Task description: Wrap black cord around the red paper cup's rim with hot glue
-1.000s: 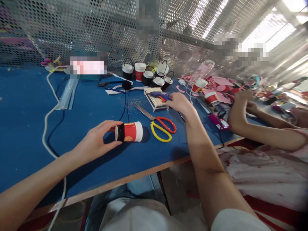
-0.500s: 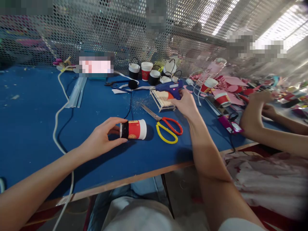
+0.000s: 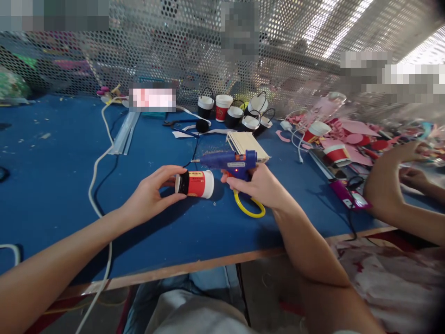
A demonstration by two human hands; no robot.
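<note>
Thumb + fingers of L hand (image 3: pixel 151 191) pinch black-banded end of red paper cup (image 3: pixel 200 184), held sideways, blue table (image 3: pixel 52 185) below; R hand (image 3: pixel 260 184) wrapped round glue gun (image 3: pixel 222 160), nozzle pointing L nr cup

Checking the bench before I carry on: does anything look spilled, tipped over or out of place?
Two things. At right, a red-and-white cup lies tipped over beside pink scraps, whereas the red cup near the mesh stands upright. Pale crumbs are scattered on the blue tabletop behind the glue gun, like unswept debris.
</note>
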